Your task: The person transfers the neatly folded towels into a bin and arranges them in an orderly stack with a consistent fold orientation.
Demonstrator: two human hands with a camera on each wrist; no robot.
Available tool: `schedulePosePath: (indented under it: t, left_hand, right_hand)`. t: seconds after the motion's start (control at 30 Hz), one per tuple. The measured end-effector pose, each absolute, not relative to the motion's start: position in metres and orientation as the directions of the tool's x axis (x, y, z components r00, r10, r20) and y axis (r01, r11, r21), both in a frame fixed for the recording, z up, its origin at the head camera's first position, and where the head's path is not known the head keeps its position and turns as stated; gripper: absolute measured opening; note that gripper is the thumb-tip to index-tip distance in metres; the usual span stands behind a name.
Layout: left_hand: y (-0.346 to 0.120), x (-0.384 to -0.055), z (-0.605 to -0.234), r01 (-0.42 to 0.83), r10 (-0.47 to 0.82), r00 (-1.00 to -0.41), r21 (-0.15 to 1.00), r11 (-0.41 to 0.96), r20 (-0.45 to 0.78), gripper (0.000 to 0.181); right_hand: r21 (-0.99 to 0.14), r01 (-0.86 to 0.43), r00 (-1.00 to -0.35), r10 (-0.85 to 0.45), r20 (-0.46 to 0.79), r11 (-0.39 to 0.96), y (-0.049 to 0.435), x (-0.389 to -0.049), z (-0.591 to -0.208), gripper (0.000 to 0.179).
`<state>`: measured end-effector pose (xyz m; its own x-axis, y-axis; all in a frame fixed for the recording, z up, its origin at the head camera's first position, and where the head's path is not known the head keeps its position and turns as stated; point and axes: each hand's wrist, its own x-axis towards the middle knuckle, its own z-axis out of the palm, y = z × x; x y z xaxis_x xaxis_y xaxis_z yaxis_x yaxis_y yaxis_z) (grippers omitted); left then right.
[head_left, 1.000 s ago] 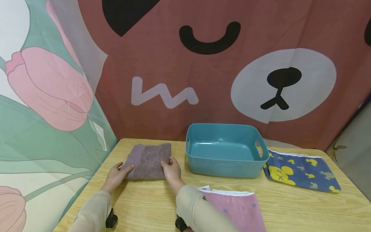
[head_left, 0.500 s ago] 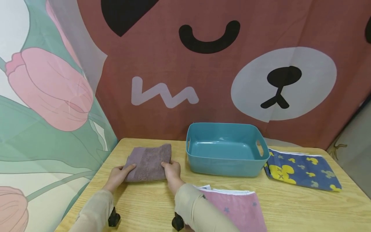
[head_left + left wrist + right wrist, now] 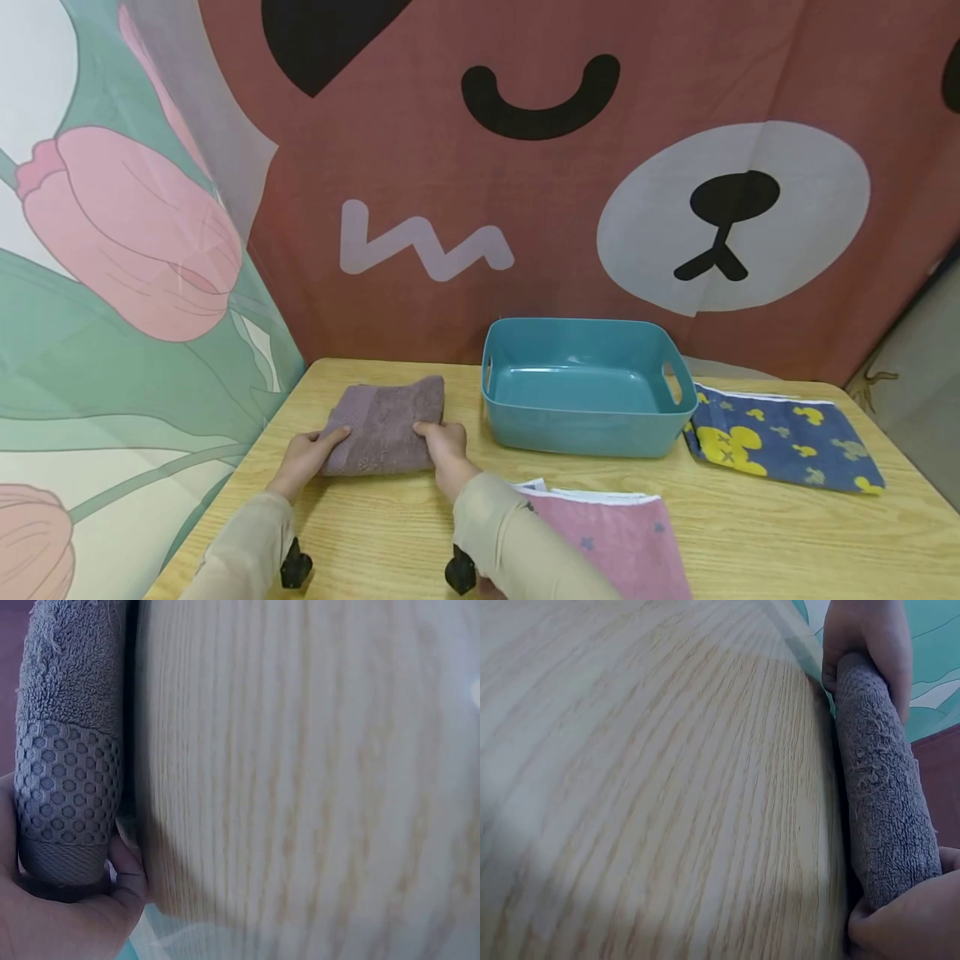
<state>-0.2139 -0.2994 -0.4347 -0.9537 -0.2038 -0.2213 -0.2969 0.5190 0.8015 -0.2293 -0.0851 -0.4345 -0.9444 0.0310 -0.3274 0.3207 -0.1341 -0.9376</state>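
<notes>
A folded mauve towel (image 3: 386,429) is held between both hands at the far left of the table. My left hand (image 3: 302,460) grips its left edge, thumb on top and fingers beneath. On the other side, my right hand (image 3: 447,454) pinches the right edge, thumb also on top. In the left wrist view the towel (image 3: 69,765) shows its thick folded side and a honeycomb-woven band, with the left hand (image 3: 71,919) wrapped around its end. The right wrist view has the towel (image 3: 889,787) between the two hands, close to the tabletop; whether it touches the table is unclear.
Right of the towel stands a teal plastic basket (image 3: 588,433) with handle holes and nothing inside. A folded pink towel (image 3: 615,533) lies in front of it, partly behind the right sleeve. A folded blue towel with yellow figures (image 3: 787,442) lies at the right. A printed cloth (image 3: 420,317) hangs behind the table.
The mauve towel has come slightly nearer and its near edge sits a little lower in view. Both hands keep their hold on its sides. Basket and other towels stay put.
</notes>
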Motion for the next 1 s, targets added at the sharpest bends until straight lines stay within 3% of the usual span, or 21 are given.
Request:
schedulePosePath:
  t: [0.3,0.5,1.0]
  left_hand:
    - [-0.298,-0.209,-0.435,-0.266,-0.201,-0.962,0.805,0.531,-0.185,0.071]
    - [-0.298,-0.206,-0.435,-0.215,-0.218,-0.969,0.827,0.52,-0.115,0.059]
    - [-0.301,-0.206,-0.421,-0.21,-0.252,-0.964,0.833,0.512,-0.089,0.059]
  right_hand:
    - [-0.96,0.271,-0.962,0.004,-0.272,-0.063,-0.083,-0.228,-0.431,0.044]
    - [-0.973,0.221,-0.975,0.026,-0.22,0.059,-0.082,-0.228,-0.429,0.039]
    - [-0.977,0.179,-0.984,0.04,-0.175,0.118,-0.079,-0.234,-0.414,0.036]
